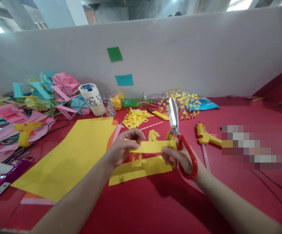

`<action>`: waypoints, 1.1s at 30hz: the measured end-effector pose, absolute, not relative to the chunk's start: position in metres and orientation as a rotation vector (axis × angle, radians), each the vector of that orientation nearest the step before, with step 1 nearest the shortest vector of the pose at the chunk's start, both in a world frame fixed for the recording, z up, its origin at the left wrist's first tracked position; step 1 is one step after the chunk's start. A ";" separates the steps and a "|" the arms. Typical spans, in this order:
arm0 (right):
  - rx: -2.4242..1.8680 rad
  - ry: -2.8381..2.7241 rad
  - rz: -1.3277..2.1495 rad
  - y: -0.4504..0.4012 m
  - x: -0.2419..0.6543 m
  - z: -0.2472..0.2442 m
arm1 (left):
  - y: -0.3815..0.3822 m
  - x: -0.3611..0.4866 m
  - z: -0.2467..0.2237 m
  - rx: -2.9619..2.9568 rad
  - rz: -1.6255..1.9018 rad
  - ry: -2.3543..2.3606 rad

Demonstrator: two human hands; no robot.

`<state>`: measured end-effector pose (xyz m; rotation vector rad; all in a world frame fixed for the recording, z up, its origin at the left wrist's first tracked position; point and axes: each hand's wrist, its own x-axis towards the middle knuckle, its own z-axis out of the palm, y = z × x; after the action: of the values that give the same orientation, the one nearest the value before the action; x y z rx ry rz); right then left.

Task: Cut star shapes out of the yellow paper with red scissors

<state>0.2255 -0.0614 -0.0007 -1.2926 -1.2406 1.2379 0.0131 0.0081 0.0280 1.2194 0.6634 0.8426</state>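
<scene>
"What stage would you say this is?"

"Handling and positioning, I think. The left hand has thumb and fingers pinched together on the left end of a yellow paper strip, held up over the red tabletop."

"And the right hand?"

"Closed around the red-handled scissors, its fingertips also at the right end of that strip. The blades point up, away from the paper, so I doubt a cut is under way."

"What's that below the strip?"

"A small yellow piece with a star-shaped hole. I can't tell whether it hangs or lies there. Under it is a longer yellow strip."

"So what does the next move call for?"

"If it's cutting, the right fingertips need to free the paper and the blades to turn down to it, while the left pinch keeps it flat."

"Anything to mind?"

"The loose pile of yellow stars just beyond the strip; a sweeping wrist could scatter them. The large yellow sheet lies left, clear of the blades."
</scene>
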 end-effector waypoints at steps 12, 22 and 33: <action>-1.094 -1.030 1.132 -0.056 0.236 0.010 | 0.029 -0.007 0.010 1.861 0.817 1.252; -1.029 -1.006 1.190 -0.055 0.240 0.010 | 0.016 0.010 -0.010 2.111 0.532 1.107; -1.060 -1.120 1.426 -0.068 0.216 0.016 | -0.020 0.031 0.009 1.416 0.651 0.775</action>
<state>0.2159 -0.0682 0.0164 -1.0604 -1.1205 1.4260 0.0310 -0.0197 0.0093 1.4160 0.7754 0.6512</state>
